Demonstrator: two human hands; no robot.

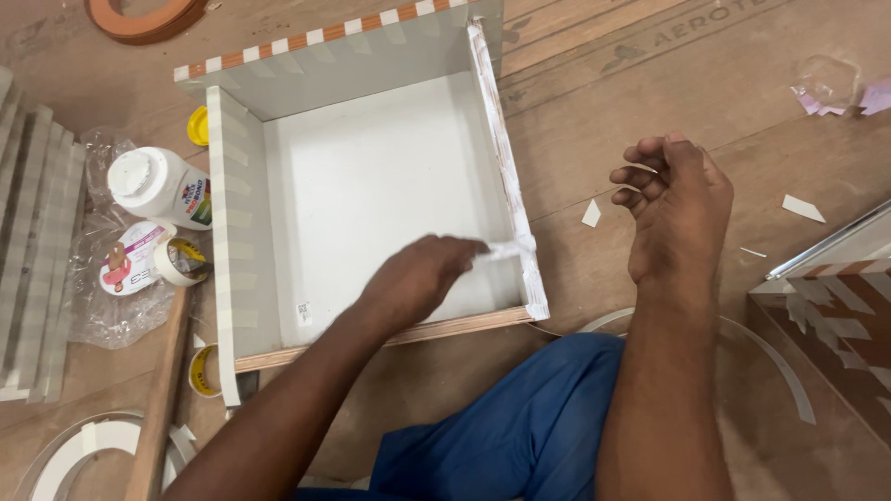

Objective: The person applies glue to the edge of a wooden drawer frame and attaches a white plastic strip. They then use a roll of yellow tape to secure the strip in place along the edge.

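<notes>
Glue bottle (160, 186), tape roll (178, 261) far left on floor. Box (371, 176) centre: stiff plywood, likely heavy; grip by walls. Left hand (418, 276) fingers pinched on white strip (512, 249) at right wall; thin, flimsy. Right hand (676, 209) loosely curled, empty.

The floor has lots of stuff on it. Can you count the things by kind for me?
Hands: 2, left hand and right hand
Open box: 1
White bottle: 1
Tape rolls: 2, one by the bottle, one by the box corner
Yellow cap: 1
Brown ring: 1
Loose white scraps: 2, and
Total: 10
</notes>
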